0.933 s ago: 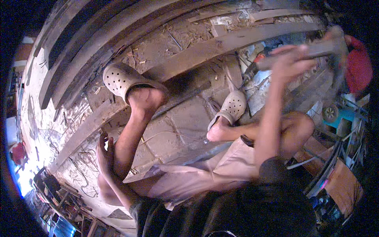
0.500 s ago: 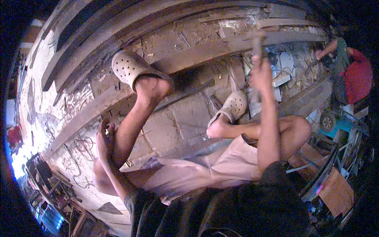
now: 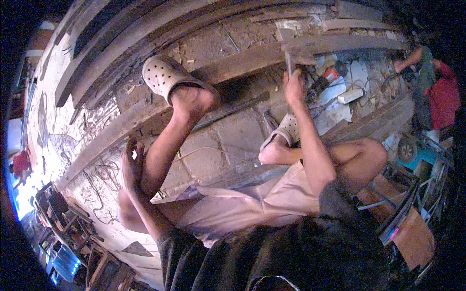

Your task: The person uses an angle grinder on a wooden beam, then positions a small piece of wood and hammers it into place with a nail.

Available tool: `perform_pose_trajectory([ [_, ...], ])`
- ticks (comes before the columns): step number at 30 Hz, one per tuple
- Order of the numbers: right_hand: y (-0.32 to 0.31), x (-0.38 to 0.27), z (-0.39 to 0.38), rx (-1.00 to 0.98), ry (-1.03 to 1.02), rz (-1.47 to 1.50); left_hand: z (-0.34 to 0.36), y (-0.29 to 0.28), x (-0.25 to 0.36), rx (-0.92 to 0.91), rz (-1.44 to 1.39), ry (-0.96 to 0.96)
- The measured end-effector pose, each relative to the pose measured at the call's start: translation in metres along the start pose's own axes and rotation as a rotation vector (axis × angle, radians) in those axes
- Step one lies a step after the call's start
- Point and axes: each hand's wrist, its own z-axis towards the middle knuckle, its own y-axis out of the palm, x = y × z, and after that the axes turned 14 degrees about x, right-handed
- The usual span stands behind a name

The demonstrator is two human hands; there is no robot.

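Observation:
My right hand [image 3: 294,88] is closed around the handle of a hammer-like tool [image 3: 290,62], whose head is blurred and lies at a long wooden beam [image 3: 238,66]. Whether the head touches the wood I cannot tell. My left hand [image 3: 130,167] rests by my left shin with its fingers curved and apart, nothing in them. A beige clog [image 3: 167,77] on my left foot presses on the same beam. The other clog [image 3: 286,130], on my right foot, is partly hidden by my right forearm.
More timber boards [image 3: 121,53] lie along the far side. Right of the tool are a black-and-orange power tool [image 3: 324,81], a white box [image 3: 350,96] and cables. Another person in a red shirt [image 3: 441,97] sits at far right. Loose wire [image 3: 104,177] lies at left.
My right hand and the tool have swung left and down toward the beam. The power tool behind has come into plain view. My left hand has stayed by the shin.

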Motion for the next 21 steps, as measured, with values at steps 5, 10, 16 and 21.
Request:
perform_pose_trajectory([
  [5,0.0,0.019,-0.063,0.075,-0.243,-0.017,0.001,0.01,-0.012,0.015,-0.123,0.091],
  [10,-0.015,0.027,-0.131,-0.58,0.301,0.226,-0.007,-0.001,0.007,0.015,-0.094,0.023],
  [16,0.047,0.07,-0.162,-1.064,0.873,0.678,-0.007,0.016,-0.011,0.039,-0.139,0.095],
  [21,0.069,0.068,-0.188,-1.129,0.851,0.653,-0.01,0.008,-0.035,0.103,-0.16,0.068],
])
